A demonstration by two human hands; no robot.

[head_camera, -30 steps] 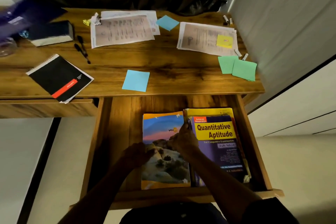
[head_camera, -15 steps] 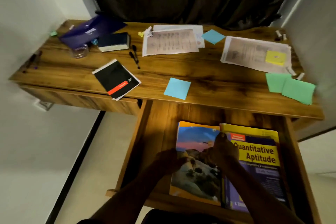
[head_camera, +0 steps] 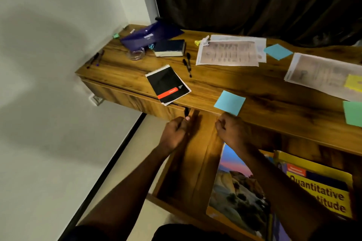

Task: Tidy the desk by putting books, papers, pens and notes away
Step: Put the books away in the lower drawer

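My left hand [head_camera: 174,133] hovers with curled fingers at the open drawer's [head_camera: 176,172] left back corner, just below a black spiral notepad [head_camera: 167,84] that overhangs the desk edge. My right hand [head_camera: 231,131] is a loose fist under a blue sticky note [head_camera: 230,102]. Neither hand holds anything. In the drawer lie a landscape-cover book [head_camera: 237,188] and a yellow "Quantitative Aptitude" book [head_camera: 321,191], partly hidden by my right arm. On the desk are two black pens [head_camera: 187,64], a dark book [head_camera: 169,47], printed papers [head_camera: 228,52] and more sheets [head_camera: 323,75].
A purple folder [head_camera: 150,35], a small glass [head_camera: 137,55] and pens [head_camera: 96,59] sit at the desk's left end by the wall. A far blue note [head_camera: 278,51], yellow note [head_camera: 354,82], green note [head_camera: 353,113] and crumpled paper [head_camera: 204,40] lie around. Dark curtain behind.
Both hands have left the landscape-cover book in the drawer and risen to the desk's front edge. The view has swung left, showing more wall and floor.
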